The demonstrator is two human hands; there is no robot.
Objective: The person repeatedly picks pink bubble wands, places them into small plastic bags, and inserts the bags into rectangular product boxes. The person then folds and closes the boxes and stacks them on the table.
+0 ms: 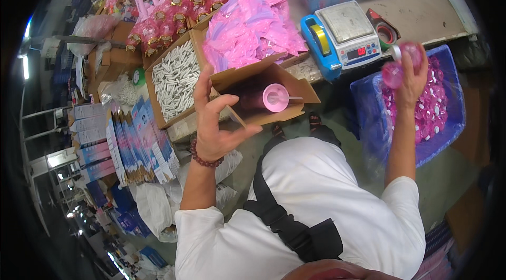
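Note:
My right hand (pixel 413 78) holds two small translucent pink bottles (pixel 392 75), one with a white cap, above the near left part of a blue plastic crate (pixel 454 122). Many similar pink bottles (pixel 431 110) with white caps fill that crate. With fingers and thumb spread, my left hand (pixel 217 122) is at the left side of an open cardboard box (pixel 304 116). A flap edge shows between its finger and thumb; whether they touch it is unclear. Inside the box lies a pink cup-like container (pixel 276 98) with a pale stick or handle across its mouth.
A digital scale (pixel 348 35), a blue tape dispenser (pixel 322 46) and a tape roll (pixel 383 33) stand on the bench. Left of them are pink printed pouches (pixel 253 27), white batteries (pixel 176 80) in a box, and pink wand-like toys (pixel 170 7). Folded cartons (pixel 142 141) stand left.

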